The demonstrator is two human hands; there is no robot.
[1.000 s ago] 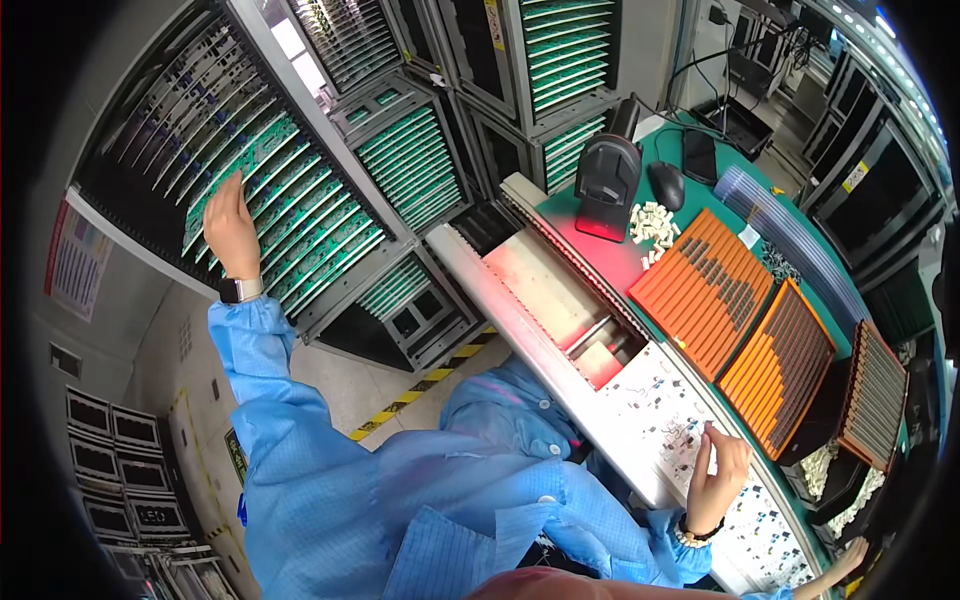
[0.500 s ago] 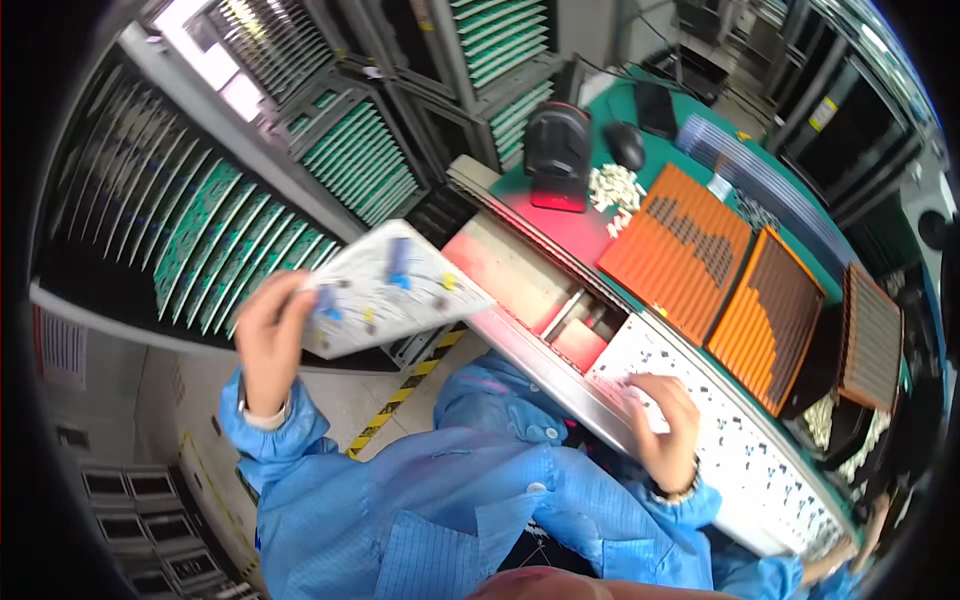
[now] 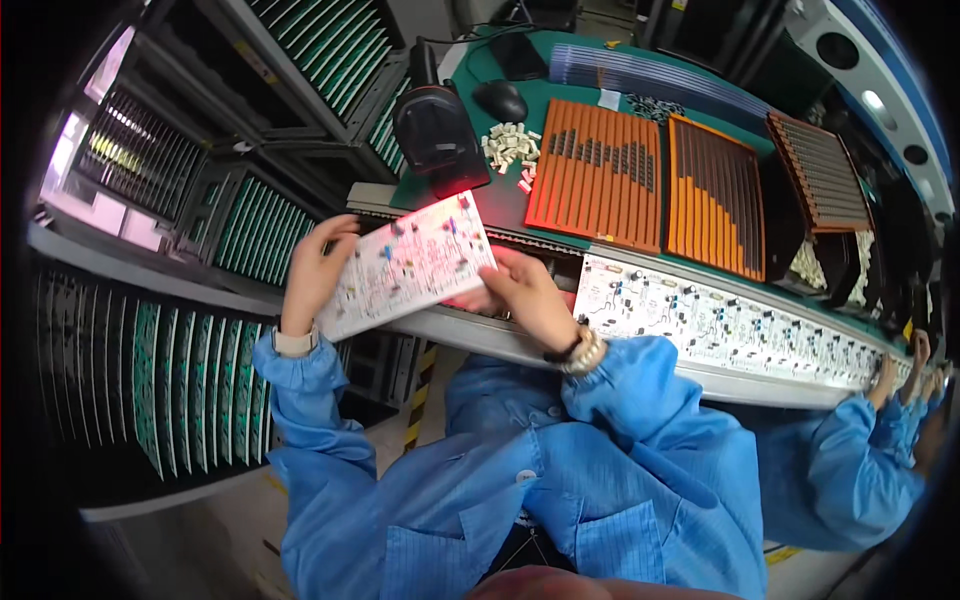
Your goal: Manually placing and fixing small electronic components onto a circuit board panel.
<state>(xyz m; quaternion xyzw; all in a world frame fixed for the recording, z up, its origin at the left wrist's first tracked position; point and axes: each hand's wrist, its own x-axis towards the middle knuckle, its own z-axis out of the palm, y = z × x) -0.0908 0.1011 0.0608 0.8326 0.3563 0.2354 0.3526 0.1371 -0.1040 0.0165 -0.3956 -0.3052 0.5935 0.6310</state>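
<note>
A white circuit board [image 3: 410,265] with small black, blue and yellow parts is held tilted above the near conveyor rail. My left hand [image 3: 318,272] grips its left edge, fingers curled at the upper corner. At the opposite edge my right hand [image 3: 532,298] is closed, its thumb on the board's face and its other fingers partly hidden. Red light falls on the board from a black scanner [image 3: 435,135] standing just beyond it. To the right of my right hand, a row of similar populated boards [image 3: 700,325] lies along the conveyor.
Behind the conveyor, a green-topped table [image 3: 460,75] bears a pile of white parts [image 3: 510,148], a black mouse [image 3: 500,100] and orange component trays [image 3: 590,180]. Racks of green boards [image 3: 200,370] stand at my left. A co-worker's blue sleeve [image 3: 860,470] is at far right.
The board has come from my left to the conveyor in front of the scanner. My right hand has left the conveyor boards and taken the board's right edge. The view has turned.
</note>
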